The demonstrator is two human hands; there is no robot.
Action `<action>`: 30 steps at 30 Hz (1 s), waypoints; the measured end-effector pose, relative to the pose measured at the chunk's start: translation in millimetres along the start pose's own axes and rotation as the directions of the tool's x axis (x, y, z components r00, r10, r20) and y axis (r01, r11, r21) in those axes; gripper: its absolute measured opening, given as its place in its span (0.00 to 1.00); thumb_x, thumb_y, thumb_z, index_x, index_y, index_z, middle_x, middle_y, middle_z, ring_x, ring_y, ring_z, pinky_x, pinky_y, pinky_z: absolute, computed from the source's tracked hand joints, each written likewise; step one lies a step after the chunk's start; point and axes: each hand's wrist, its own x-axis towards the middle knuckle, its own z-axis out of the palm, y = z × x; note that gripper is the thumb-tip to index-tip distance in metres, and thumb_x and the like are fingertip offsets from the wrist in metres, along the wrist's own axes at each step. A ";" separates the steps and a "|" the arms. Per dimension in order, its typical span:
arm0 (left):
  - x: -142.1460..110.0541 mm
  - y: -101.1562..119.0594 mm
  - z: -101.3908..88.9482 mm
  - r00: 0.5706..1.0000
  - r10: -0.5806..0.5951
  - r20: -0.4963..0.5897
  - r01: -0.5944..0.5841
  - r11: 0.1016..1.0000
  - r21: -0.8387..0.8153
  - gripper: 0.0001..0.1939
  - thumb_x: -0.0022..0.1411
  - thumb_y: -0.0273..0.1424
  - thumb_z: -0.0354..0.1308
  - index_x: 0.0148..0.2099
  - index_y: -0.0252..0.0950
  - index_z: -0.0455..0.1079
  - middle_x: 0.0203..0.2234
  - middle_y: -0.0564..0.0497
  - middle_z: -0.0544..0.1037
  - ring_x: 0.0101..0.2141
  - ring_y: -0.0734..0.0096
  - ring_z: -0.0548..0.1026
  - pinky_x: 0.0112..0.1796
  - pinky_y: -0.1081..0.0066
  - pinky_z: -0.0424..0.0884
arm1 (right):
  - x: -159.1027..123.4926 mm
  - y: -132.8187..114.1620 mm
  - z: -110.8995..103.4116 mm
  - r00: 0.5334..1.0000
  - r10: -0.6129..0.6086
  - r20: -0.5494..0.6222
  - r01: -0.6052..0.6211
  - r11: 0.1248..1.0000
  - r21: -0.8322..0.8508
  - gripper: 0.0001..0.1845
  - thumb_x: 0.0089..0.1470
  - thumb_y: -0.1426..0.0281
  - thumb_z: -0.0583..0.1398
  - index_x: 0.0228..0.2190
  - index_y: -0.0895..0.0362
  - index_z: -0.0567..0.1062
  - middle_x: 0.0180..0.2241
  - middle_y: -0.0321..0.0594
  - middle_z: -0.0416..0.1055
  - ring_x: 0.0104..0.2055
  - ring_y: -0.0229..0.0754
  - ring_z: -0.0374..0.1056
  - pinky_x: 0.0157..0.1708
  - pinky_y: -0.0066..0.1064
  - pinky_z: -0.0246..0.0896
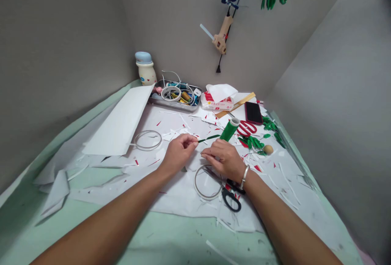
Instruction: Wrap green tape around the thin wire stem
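My left hand (180, 151) is closed, its thumb and fingertips pinching one end of a narrow dark green strip (209, 138). That strip stretches right toward a tilted spool of green thread (228, 130). Curled around the spool's lower end is my right hand (224, 159), wearing a silver bangle; its grip is partly hidden by the knuckles. Thumb and forefinger of this hand point left, below the strip. Under the right hand lie black-handled scissors (231, 200) and a thin pale ring (197, 189), both resting on white paper.
Behind are a metal tray (183, 107) of supplies, a tissue pack (216, 103), a phone (253, 113) and red-handled scissors (247, 128). Green leaf pieces (252, 142) and a small ball (268, 149) lie right. A white board (119, 122) is left; a glue gun (222, 37) hangs above.
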 end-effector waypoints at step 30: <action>-8.1 5.5 -1.2 0.915 0.239 0.324 -0.319 0.922 0.221 0.09 0.58 0.28 0.51 0.34 0.37 0.73 0.29 0.51 0.71 0.32 0.70 0.69 0.35 0.71 0.63 | 0.0 9.8 -9.6 0.978 0.162 -0.131 -0.145 0.981 0.131 0.10 0.58 0.67 0.56 0.32 0.54 0.78 0.24 0.38 0.70 0.29 0.39 0.62 0.32 0.31 0.57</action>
